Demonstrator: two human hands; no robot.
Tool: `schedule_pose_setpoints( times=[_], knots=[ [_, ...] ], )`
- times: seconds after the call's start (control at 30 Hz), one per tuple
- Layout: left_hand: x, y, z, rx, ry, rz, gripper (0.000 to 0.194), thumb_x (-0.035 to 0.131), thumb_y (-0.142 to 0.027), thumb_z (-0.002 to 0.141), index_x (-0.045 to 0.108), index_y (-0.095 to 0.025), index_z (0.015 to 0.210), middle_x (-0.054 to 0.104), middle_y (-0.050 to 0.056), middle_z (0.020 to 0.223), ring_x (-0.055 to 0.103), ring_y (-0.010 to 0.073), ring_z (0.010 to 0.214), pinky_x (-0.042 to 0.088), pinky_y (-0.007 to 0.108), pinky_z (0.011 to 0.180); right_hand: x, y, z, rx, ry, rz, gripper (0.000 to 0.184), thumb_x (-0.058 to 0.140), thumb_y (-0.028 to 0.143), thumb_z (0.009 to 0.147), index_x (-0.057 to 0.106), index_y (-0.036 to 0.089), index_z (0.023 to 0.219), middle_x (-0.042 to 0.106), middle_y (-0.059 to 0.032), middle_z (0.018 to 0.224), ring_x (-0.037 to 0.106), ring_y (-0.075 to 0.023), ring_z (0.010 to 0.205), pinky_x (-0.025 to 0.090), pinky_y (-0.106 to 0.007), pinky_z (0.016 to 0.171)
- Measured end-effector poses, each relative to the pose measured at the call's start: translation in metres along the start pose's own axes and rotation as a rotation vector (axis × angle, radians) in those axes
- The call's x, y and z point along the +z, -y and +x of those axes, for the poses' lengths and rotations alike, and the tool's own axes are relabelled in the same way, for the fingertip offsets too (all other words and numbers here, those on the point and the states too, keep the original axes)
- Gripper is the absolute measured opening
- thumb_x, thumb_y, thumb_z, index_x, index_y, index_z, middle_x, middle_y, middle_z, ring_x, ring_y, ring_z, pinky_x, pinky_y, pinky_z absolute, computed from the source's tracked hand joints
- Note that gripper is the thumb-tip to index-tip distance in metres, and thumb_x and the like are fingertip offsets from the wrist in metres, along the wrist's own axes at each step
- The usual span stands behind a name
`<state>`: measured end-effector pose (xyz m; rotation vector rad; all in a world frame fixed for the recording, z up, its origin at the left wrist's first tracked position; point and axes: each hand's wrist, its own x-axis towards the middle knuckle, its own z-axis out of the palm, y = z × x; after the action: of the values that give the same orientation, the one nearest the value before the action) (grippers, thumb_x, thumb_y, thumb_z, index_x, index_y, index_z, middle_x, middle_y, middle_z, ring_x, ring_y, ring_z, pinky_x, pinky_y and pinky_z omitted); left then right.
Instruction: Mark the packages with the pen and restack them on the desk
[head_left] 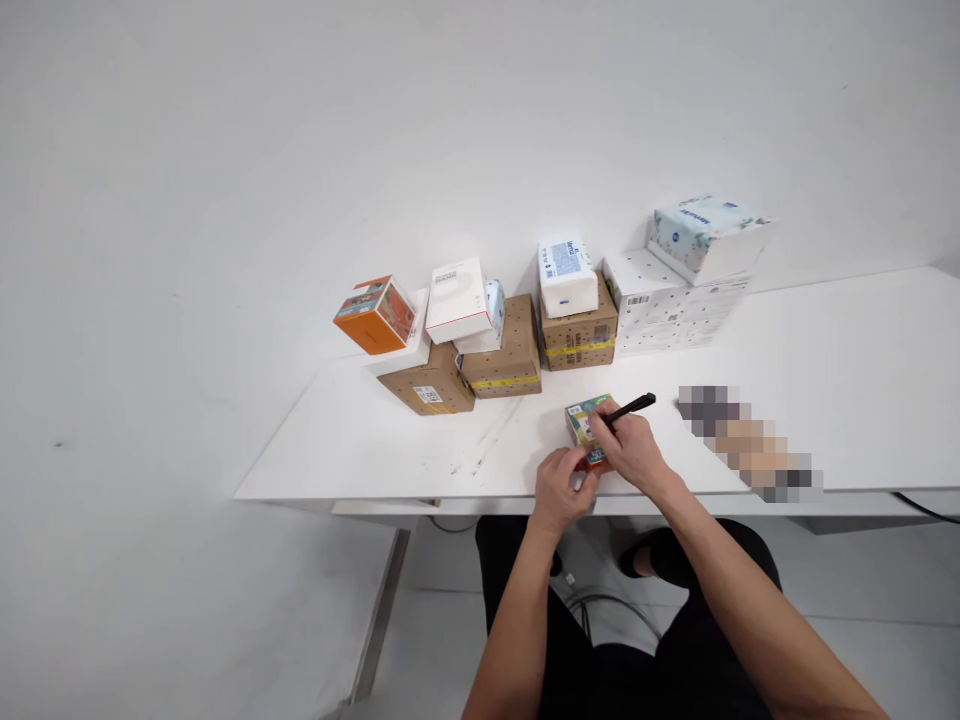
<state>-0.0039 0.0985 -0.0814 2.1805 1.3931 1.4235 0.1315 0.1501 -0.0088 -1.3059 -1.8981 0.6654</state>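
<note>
Black pen (pixel 632 408) in right hand (pixel 628 446), near table's (pixel 337 455) edge.

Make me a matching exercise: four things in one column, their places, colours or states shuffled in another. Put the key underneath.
1. Pen
2. Orange box
3. Left hand
4. Table

A. White
B. Gripped in the right hand
C. Touching the small box
D. Sitting on a white box

Pairs: 1-B, 2-D, 3-C, 4-A
</note>
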Motion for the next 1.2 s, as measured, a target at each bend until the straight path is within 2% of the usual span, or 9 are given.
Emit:
schedule_pose_setpoints(
  times=[0.37, 0.5, 0.63, 0.7, 0.77, 0.87, 0.97, 1.1, 1.2],
  knots=[
    [0.000, 0.002, -0.001, -0.003, -0.007, 0.020, 0.027, 0.056, -0.031, 0.084, 0.059, -0.016, 0.107, 0.067, 0.006, 0.078, 0.063, 0.0174, 0.068, 0.054, 0.034, 0.066, 0.001, -0.002, 0.000, 0.003, -0.025, 0.067, 0.022, 0.040, 0.037, 0.087, 0.047, 0.023, 0.072, 0.051, 0.0031, 0.053, 0.052, -0.0147, 0.050, 0.035, -0.025, 0.053],
    [-0.001, 0.001, 0.000, -0.005, -0.021, 0.016, 0.027, 0.056, -0.031, 0.085, 0.059, -0.017, 0.108, 0.068, 0.006, 0.082, 0.063, 0.0173, 0.070, 0.055, 0.034, 0.067, -0.002, 0.000, -0.004, 0.132, -0.222, 0.323, 0.024, 0.046, 0.040, 0.087, 0.050, 0.022, 0.072, 0.051, 0.0040, 0.053, 0.049, -0.0124, 0.049, 0.038, -0.024, 0.052],
    [-0.001, 0.000, -0.001, -0.015, -0.024, 0.005, 0.030, 0.056, -0.031, 0.085, 0.058, -0.018, 0.111, 0.069, 0.007, 0.085, 0.063, 0.0167, 0.071, 0.056, 0.033, 0.068, -0.018, -0.011, -0.005, 0.253, -0.413, 0.586, 0.027, 0.046, 0.044, 0.087, 0.052, 0.021, 0.077, 0.054, 0.0034, 0.055, 0.048, -0.0116, 0.046, 0.040, -0.024, 0.048],
    [-0.001, 0.001, -0.001, -0.012, -0.027, 0.002, 0.030, 0.056, -0.032, 0.085, 0.058, -0.018, 0.112, 0.069, 0.006, 0.085, 0.063, 0.0165, 0.071, 0.056, 0.033, 0.067, -0.029, -0.024, -0.006, 0.301, -0.463, 0.491, 0.029, 0.045, 0.047, 0.088, 0.050, 0.021, 0.076, 0.055, 0.0027, 0.056, 0.048, -0.0121, 0.046, 0.039, -0.025, 0.049],
    [-0.001, 0.001, -0.001, -0.013, -0.032, 0.003, 0.030, 0.055, -0.032, 0.085, 0.058, -0.018, 0.111, 0.068, 0.006, 0.084, 0.063, 0.0162, 0.070, 0.056, 0.032, 0.067, -0.038, -0.041, -0.007, 0.352, -0.408, 0.230, 0.029, 0.048, 0.049, 0.086, 0.051, 0.022, 0.075, 0.055, 0.0017, 0.055, 0.052, -0.0147, 0.050, 0.039, -0.026, 0.054],
    [0.000, 0.001, -0.001, -0.010, -0.037, 0.007, 0.030, 0.056, -0.031, 0.085, 0.058, -0.018, 0.112, 0.069, 0.006, 0.088, 0.063, 0.0160, 0.071, 0.056, 0.032, 0.068, -0.039, -0.062, -0.008, 0.402, -0.144, -0.189, 0.029, 0.051, 0.049, 0.084, 0.058, 0.021, 0.084, 0.060, -0.0027, 0.059, 0.059, -0.0214, 0.062, 0.038, -0.029, 0.059],
    [0.000, 0.001, -0.002, -0.007, -0.038, 0.000, 0.030, 0.056, -0.031, 0.085, 0.058, -0.018, 0.112, 0.070, 0.007, 0.089, 0.064, 0.0160, 0.072, 0.056, 0.032, 0.068, -0.031, -0.070, -0.010, 0.442, 0.048, -0.437, 0.036, 0.045, 0.048, 0.088, 0.061, 0.018, 0.101, 0.067, -0.0087, 0.074, 0.063, -0.0248, 0.072, 0.036, -0.030, 0.058],
    [-0.001, 0.001, -0.002, -0.040, -0.021, -0.018, 0.031, 0.056, -0.032, 0.084, 0.058, -0.018, 0.112, 0.069, 0.006, 0.087, 0.063, 0.0158, 0.072, 0.056, 0.032, 0.069, -0.019, -0.070, -0.013, 0.393, 0.062, -0.554, 0.040, 0.041, 0.046, 0.090, 0.062, 0.018, 0.110, 0.067, -0.0133, 0.100, 0.064, -0.0239, 0.079, 0.037, -0.030, 0.059],
    [-0.001, 0.002, -0.002, -0.061, -0.016, -0.018, 0.031, 0.056, -0.032, 0.085, 0.059, -0.018, 0.112, 0.069, 0.006, 0.086, 0.063, 0.0156, 0.071, 0.056, 0.032, 0.069, -0.015, -0.076, -0.017, 0.350, -0.005, -0.522, 0.042, 0.043, 0.049, 0.088, 0.064, 0.018, 0.108, 0.064, -0.0117, 0.098, 0.063, -0.0225, 0.077, 0.038, -0.030, 0.058]
  ],
)
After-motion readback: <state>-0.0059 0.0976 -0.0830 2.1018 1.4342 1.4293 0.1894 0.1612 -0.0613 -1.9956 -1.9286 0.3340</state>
